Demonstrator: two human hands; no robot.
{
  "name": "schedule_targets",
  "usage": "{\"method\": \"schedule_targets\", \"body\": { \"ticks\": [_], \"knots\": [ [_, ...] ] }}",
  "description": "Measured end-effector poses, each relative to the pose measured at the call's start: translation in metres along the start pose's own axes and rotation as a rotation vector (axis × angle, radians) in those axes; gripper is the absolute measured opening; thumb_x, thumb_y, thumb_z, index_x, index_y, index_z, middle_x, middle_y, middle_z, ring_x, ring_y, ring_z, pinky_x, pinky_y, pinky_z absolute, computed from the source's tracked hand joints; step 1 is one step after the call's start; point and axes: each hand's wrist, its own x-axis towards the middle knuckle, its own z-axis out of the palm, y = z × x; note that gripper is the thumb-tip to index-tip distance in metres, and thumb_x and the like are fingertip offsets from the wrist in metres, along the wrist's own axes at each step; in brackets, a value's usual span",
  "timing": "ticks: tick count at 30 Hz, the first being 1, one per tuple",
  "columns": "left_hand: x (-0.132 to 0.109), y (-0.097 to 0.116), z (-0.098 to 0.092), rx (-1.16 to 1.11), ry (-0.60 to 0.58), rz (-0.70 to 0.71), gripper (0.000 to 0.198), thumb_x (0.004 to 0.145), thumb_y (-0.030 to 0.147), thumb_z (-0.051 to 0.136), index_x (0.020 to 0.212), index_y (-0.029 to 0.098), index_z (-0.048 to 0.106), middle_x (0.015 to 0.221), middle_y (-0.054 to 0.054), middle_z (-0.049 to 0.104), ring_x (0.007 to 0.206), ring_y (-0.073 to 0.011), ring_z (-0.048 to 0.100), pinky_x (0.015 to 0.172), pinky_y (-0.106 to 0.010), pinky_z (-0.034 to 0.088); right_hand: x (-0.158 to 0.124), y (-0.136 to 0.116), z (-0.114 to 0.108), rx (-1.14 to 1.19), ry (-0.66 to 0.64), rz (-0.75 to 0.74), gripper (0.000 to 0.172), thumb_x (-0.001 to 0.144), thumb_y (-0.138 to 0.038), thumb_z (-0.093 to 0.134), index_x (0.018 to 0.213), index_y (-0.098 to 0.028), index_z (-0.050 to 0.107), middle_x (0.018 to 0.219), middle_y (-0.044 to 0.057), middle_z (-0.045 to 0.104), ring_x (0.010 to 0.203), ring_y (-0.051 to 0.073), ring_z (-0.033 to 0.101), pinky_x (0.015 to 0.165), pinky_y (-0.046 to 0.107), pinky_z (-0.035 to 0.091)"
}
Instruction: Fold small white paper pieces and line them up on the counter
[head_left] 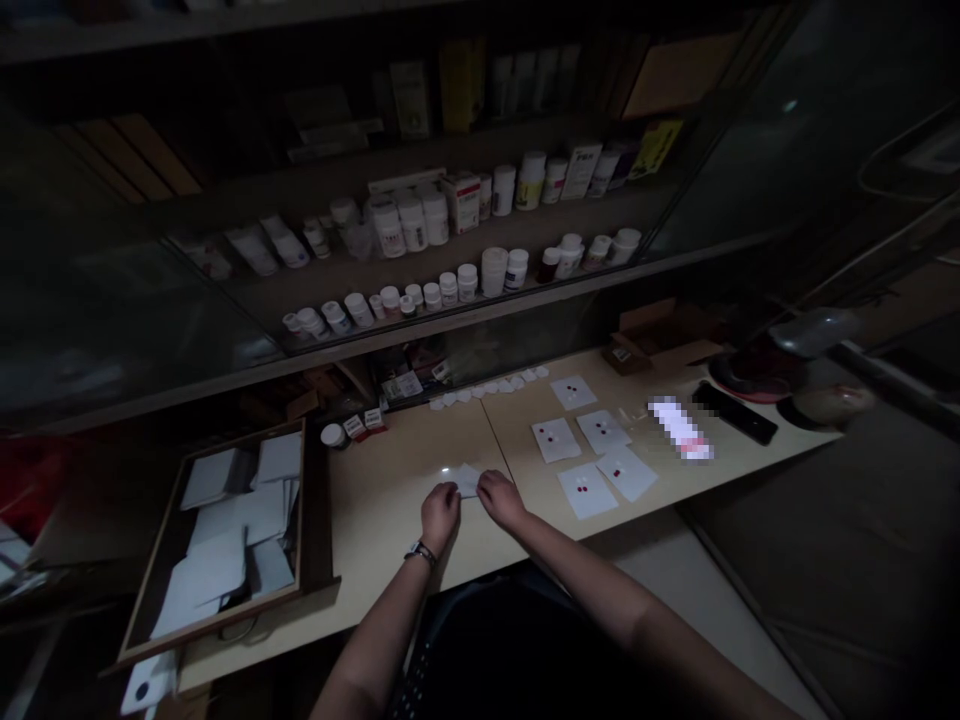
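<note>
A small white paper, partly folded, lies at the table's front middle between my two hands. The fingers of my left hand are pinched on its left side. My right hand grips its right edge, fingers pressed together. To the right, several square white sheets lie flat, with small red and pale pills on them. A row of small folded white packets runs along the back of the table. Whether pills are inside the paper in my hands is hidden.
At left an open wooden drawer holds stacks of white paper. A white bottle and small boxes stand near it. Bottles fill the shelves above. At right are a black phone, a pixelated item and a cardboard box.
</note>
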Motion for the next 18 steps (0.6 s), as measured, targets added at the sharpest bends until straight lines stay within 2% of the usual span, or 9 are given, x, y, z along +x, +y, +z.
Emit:
{"method": "schedule_targets", "body": {
  "ticks": [5,10,18],
  "knots": [
    [0.001,0.004,0.002,0.010,0.014,-0.021,0.025,0.084,0.019,0.047,0.102,0.017,0.064,0.101,-0.008,0.067,0.095,-0.0191,0.061,0.086,-0.031,0.046,0.003,0.002,0.003,0.027,0.039,0.035,0.012,0.086,-0.016,0.050,0.082,-0.017,0.061,0.088,0.006,0.058,0.091,0.019,0.051,0.080,0.029,0.040],
    [0.001,0.008,0.004,0.034,0.009,-0.072,0.031,0.084,0.017,0.045,0.109,0.016,0.063,0.107,-0.009,0.067,0.100,-0.0206,0.060,0.089,-0.033,0.045,0.005,0.003,0.004,0.023,0.023,0.044,0.013,0.086,-0.016,0.049,0.082,-0.017,0.062,0.089,0.006,0.057,0.091,0.019,0.050,0.080,0.029,0.040],
    [0.000,0.012,0.005,0.093,-0.009,-0.106,0.031,0.084,0.021,0.047,0.111,0.016,0.062,0.100,-0.010,0.066,0.092,-0.0200,0.061,0.084,-0.030,0.046,0.001,-0.003,-0.001,0.020,0.045,0.028,0.014,0.087,-0.015,0.049,0.082,-0.017,0.062,0.090,0.006,0.058,0.092,0.019,0.050,0.082,0.029,0.040]
  ]
}}
